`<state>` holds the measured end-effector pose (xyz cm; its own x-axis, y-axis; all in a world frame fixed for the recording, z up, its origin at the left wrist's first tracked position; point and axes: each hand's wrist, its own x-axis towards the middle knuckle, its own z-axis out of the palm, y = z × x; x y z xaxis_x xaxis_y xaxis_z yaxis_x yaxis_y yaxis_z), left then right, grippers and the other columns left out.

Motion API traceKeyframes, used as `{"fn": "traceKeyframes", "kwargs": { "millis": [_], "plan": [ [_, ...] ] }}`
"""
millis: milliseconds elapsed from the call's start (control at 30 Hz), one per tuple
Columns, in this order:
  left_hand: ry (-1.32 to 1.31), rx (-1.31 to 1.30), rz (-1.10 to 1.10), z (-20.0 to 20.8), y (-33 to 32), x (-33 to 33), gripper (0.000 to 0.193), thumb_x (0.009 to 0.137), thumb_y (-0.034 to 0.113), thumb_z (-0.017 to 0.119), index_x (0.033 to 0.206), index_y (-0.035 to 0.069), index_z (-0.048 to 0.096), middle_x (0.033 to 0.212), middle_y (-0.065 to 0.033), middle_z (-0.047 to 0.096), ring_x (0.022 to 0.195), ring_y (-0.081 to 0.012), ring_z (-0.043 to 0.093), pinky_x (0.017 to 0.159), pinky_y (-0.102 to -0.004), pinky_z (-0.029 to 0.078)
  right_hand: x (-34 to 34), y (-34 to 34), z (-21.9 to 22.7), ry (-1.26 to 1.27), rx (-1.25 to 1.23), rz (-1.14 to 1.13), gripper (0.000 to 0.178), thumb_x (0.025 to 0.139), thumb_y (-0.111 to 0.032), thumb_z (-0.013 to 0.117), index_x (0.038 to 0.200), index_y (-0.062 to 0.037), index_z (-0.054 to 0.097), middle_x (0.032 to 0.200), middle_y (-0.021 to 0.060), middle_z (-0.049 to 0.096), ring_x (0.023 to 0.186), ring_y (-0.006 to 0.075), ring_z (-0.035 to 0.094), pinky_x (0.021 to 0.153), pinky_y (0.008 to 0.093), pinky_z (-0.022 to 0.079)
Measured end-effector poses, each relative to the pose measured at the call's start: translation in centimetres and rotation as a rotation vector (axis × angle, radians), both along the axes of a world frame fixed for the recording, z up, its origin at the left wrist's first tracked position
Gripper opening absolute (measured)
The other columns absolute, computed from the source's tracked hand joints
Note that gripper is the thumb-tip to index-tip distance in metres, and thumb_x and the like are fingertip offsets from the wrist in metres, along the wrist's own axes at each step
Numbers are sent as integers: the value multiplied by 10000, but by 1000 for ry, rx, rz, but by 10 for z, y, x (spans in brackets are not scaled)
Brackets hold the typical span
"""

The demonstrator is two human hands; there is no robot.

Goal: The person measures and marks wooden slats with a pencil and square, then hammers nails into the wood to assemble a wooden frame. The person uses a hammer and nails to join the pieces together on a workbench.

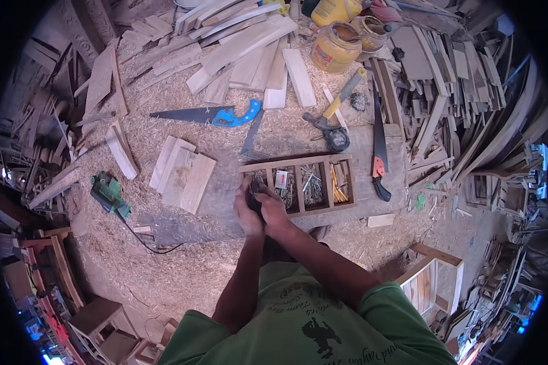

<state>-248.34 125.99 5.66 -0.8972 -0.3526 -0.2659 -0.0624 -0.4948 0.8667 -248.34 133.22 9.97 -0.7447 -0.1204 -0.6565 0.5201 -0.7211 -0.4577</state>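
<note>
Ahead of you at the far left, a blue-handled handsaw [225,115] lies flat, its blade pointing left. To its right you have a hammer [335,108] with a yellow and grey handle, a dark tape measure [337,140] just beside its head. Farther right lies a second handsaw [379,143], its orange-and-black handle toward you. Beyond them stands a yellow jar [332,56], with loose planks [249,52] piled to its left. On your left are short boards [198,182] and, farther left, a green corded power tool [108,191].
</note>
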Motion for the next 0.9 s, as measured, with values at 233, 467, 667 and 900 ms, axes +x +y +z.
{"fn": "traceKeyframes", "kwargs": {
  "millis": [233,467,667,900],
  "plan": [
    [45,-83,-152,46,4,-25,644,1200,381,325,1561,-104,544,1578,-249,602,1504,-346,544,1299,-457,376,4,17,61,61,128,191,391,1045,-148,608,1424,-65,647,1287,84,700,1202,205,655,1016,356,536],
    [96,-51,-143,34,-5,-39,667,1213,398,331,1585,-136,480,1592,-281,571,1514,-364,532,1314,-465,356,9,46,56,-9,137,331,419,1070,-353,673,1433,-145,653,1313,24,700,1234,186,639,977,433,531],
    [187,-716,-165,52,10,-4,537,1178,294,477,1568,-71,527,1597,-276,558,1550,-418,482,1304,-504,338,9,84,44,9,29,421,493,1061,-376,723,1491,-151,631,1318,45,716,1199,202,671,985,426,541],
    [217,-1620,-321,33,24,2,591,1061,266,619,1593,24,533,1671,-267,474,1584,-497,392,1318,-637,278,22,161,76,-26,149,327,467,1095,-339,689,1498,-123,599,1356,104,744,1209,276,722,990,425,572]
  ]
}}
